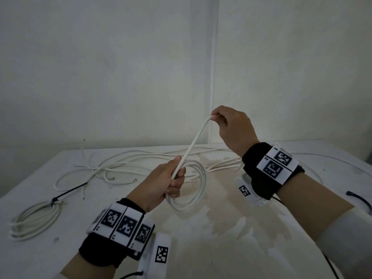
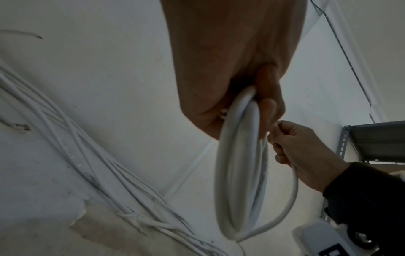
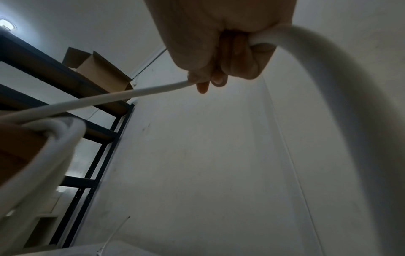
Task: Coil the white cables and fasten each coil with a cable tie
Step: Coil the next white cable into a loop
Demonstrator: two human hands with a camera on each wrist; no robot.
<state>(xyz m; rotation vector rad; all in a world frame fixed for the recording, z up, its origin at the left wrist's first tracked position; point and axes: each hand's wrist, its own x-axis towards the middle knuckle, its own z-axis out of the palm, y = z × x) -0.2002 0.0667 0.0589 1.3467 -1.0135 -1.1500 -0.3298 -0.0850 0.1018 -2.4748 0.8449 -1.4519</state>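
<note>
My left hand (image 1: 173,180) grips a coil of white cable (image 1: 196,200) above the white table (image 1: 231,248); the loops hang below my fist (image 2: 236,173). From the fist a straight length of the same cable (image 1: 193,146) rises to my right hand (image 1: 218,120), which pinches it between thumb and fingers, raised well above the table. In the right wrist view the cable (image 3: 122,94) runs from my fingers (image 3: 206,83) down to the coil (image 3: 43,138). A finished coil (image 1: 34,220) bound with a black cable tie (image 1: 66,193) lies at the table's left.
Several loose white cables (image 1: 128,166) lie tangled across the back of the table. A black tie (image 1: 360,200) lies at the right edge. White walls meet in a corner behind. A dark metal shelf rack (image 3: 94,149) with a cardboard box (image 3: 98,69) stands nearby.
</note>
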